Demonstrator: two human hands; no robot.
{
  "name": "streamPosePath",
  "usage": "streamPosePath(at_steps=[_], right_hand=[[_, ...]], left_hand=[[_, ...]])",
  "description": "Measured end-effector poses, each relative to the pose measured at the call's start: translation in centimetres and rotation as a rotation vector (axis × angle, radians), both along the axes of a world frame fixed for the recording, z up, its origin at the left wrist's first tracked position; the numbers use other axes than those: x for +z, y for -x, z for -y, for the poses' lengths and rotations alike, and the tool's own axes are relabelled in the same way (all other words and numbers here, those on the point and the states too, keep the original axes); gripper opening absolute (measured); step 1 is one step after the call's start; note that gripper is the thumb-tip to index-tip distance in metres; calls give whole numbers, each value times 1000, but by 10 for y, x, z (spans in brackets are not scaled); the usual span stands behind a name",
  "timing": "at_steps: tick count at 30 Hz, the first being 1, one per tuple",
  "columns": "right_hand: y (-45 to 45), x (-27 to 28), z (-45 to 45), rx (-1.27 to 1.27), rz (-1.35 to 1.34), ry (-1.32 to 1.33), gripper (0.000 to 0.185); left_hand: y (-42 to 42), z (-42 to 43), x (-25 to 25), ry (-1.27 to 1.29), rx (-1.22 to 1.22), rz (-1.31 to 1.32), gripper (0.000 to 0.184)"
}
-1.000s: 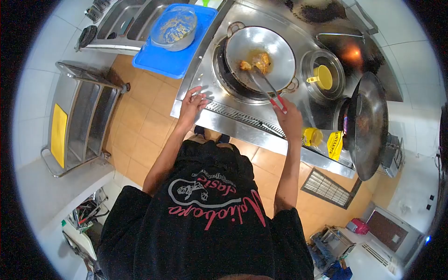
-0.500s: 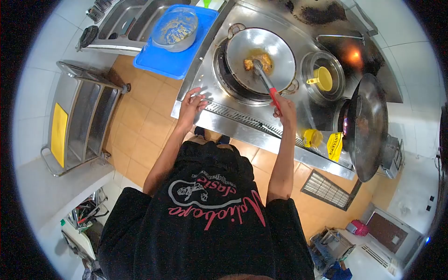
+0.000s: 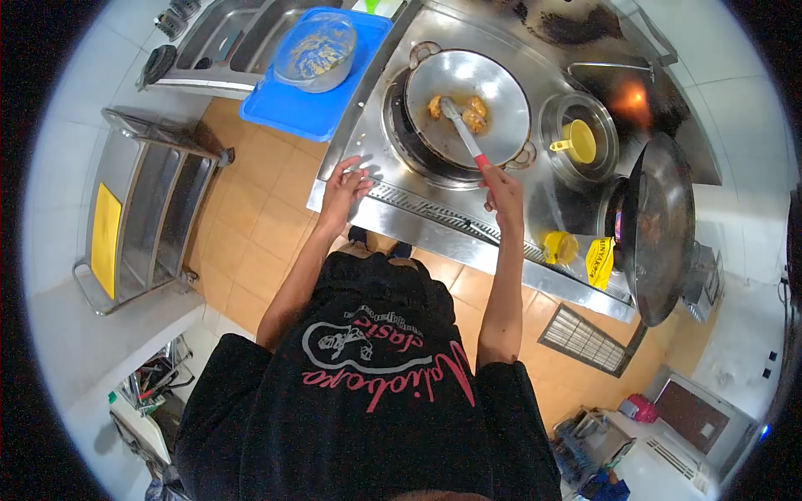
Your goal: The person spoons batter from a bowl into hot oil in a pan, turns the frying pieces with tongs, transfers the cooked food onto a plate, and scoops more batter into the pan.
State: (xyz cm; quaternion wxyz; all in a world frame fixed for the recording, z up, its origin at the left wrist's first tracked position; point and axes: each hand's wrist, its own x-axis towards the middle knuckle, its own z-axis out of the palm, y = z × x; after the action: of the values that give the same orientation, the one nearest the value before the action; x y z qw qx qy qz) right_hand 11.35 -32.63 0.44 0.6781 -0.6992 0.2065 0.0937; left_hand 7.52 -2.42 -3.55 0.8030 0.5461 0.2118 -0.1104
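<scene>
My right hand is closed round the red handle of a pair of metal tongs. The tongs reach into a wok on the stove, their tips among browned pieces of fried food lying in a little oil. One smaller piece sits left of the tips, the larger clump to the right; whether the tips grip any piece I cannot tell. My left hand hovers by the stove's front edge, fingers apart and curved, holding nothing.
A blue tray bears a batter-smeared bowl at the upper left. Right of the wok, a yellow scoop lies in a round metal pot. A dark wok, a yellow cup and a yellow packet are farther right.
The tongs have shifted up and left in the wok with my right hand. The food, bunched together before, now shows as separate pieces. My left hand stays in place.
</scene>
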Motion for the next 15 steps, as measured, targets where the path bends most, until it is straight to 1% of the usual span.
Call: streamPosePath(at_steps=[4,6,7,9,10,11,12,15], right_hand=[[0,6,-11,39,26,71,39],[0,7,-13,132,57,249,39],[-1,1,-12,132,58,249,39],[-5,-15,-11,167,193,544,39],[-7,-21,-8,166,193,546,39],[-8,-26,-5,160,256,611,38],[-7,-24,-4,155,319,675,38],[-7,-15,-1,111,356,722,36]], left_hand=[[0,0,0,7,-6,17,35],[-1,-2,1,11,-12,13,35],[-1,-1,1,11,-12,14,35],[1,-1,3,5,27,5,30],[1,-1,4,8,25,5,30],[1,-1,4,7,32,9,30],[2,-2,5,6,38,13,30],[3,-1,7,3,34,9,31]])
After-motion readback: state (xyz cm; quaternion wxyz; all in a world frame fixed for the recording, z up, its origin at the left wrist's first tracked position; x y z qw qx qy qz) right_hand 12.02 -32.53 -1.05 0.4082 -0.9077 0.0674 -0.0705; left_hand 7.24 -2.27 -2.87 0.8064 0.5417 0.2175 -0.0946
